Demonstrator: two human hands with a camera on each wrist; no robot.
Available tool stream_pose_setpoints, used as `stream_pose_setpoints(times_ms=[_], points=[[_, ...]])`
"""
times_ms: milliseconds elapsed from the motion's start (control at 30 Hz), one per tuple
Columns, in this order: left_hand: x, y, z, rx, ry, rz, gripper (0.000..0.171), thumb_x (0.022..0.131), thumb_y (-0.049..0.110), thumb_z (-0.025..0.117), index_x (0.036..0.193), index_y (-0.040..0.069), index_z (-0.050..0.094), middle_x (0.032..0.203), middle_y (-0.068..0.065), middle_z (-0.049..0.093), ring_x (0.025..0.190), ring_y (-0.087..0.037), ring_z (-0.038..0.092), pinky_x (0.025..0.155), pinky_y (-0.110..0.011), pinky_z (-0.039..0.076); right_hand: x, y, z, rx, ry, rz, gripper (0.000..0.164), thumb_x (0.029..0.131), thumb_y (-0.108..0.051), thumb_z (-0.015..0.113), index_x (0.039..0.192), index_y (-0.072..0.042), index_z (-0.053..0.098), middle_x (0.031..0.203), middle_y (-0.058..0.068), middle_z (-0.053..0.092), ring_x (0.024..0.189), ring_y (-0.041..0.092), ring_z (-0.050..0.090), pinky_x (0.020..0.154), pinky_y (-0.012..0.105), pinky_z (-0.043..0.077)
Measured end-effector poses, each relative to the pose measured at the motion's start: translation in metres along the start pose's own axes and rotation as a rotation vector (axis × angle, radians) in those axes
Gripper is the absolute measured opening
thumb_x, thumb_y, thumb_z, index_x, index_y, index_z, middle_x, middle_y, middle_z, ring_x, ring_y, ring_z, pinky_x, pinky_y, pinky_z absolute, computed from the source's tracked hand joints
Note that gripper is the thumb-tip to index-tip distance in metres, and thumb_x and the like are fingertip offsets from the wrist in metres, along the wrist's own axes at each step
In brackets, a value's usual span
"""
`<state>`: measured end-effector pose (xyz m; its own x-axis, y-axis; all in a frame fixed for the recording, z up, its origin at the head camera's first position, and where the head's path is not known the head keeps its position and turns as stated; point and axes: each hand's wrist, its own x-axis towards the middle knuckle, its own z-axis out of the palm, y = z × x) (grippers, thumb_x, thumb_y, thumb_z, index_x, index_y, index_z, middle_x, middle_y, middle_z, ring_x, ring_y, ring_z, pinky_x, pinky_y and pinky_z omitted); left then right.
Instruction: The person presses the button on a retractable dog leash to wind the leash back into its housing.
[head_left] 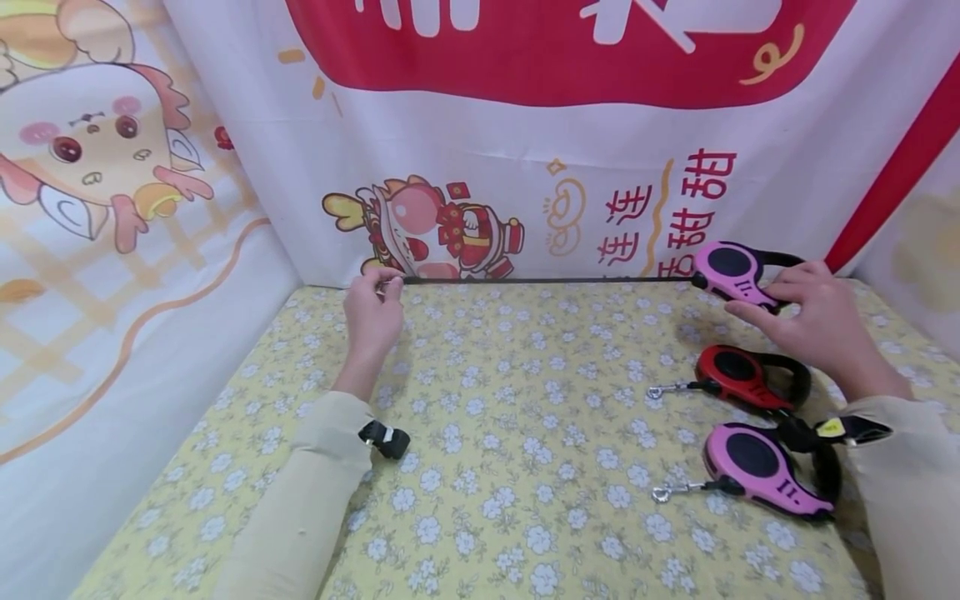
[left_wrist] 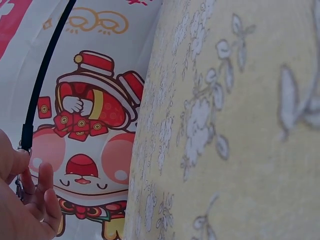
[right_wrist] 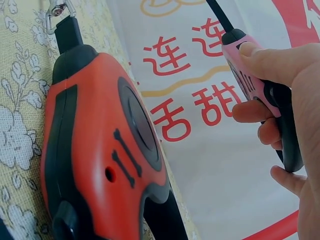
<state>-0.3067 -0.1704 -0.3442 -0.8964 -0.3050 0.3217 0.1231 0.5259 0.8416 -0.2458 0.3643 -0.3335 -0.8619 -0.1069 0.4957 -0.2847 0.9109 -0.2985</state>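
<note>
My right hand [head_left: 813, 312] grips a pink retractable dog leash [head_left: 729, 265] by its black handle, thumb on the casing in the right wrist view. From its nose a black strap [head_left: 547, 281] runs taut leftward to my left hand [head_left: 375, 317]. There, thumb and fingers pinch the metal clip [left_wrist: 20, 190] at the strap's end, partly hidden by the fingers. Below the right hand lie a red retractable leash [head_left: 738, 375] and a second pink leash [head_left: 757, 467], each with its silver clip pointing left.
A flowered yellow cloth [head_left: 525, 433] covers the table. Behind it hangs a printed white sheet [head_left: 487, 150], close to the strap; another printed sheet [head_left: 150, 292] stands at the left. Black wrist straps [head_left: 388, 439] sit at the sleeves.
</note>
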Motion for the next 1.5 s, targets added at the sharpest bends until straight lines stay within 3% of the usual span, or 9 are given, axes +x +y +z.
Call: stream_pose_setpoints(times_ms=[267,967,1500], points=[[-0.002,-0.001,0.004,-0.003,-0.023,0.001,0.021,0.109,0.019,0.059,0.122,0.007,0.069,0.117,-0.015,0.060,0.103,-0.029,0.058,0.092,-0.039,0.048,-0.001,0.000,0.003,-0.008,-0.016,0.023,0.067,0.090,-0.044,0.082,0.117,0.016,0.072,0.117,0.037,0.065,0.120,0.048,0.046,0.092,0.069,0.041],[-0.009,0.006,0.006,-0.005,-0.010,0.037,0.019,0.108,0.021,0.061,0.118,0.008,0.071,0.102,-0.007,0.054,0.095,-0.025,0.052,0.084,-0.036,0.041,0.000,-0.010,0.002,0.016,-0.014,0.012,0.064,0.089,-0.042,0.083,0.119,0.013,0.073,0.112,0.032,0.065,0.116,0.043,0.046,0.086,0.059,0.037],[-0.010,0.008,0.009,-0.004,-0.047,0.039,0.022,0.109,0.022,0.061,0.120,0.006,0.071,0.107,-0.009,0.054,0.097,-0.026,0.057,0.084,-0.034,0.046,0.001,-0.010,0.005,0.001,-0.008,-0.037,0.062,0.088,-0.040,0.084,0.116,0.013,0.074,0.113,0.034,0.069,0.114,0.044,0.048,0.088,0.063,0.041]])
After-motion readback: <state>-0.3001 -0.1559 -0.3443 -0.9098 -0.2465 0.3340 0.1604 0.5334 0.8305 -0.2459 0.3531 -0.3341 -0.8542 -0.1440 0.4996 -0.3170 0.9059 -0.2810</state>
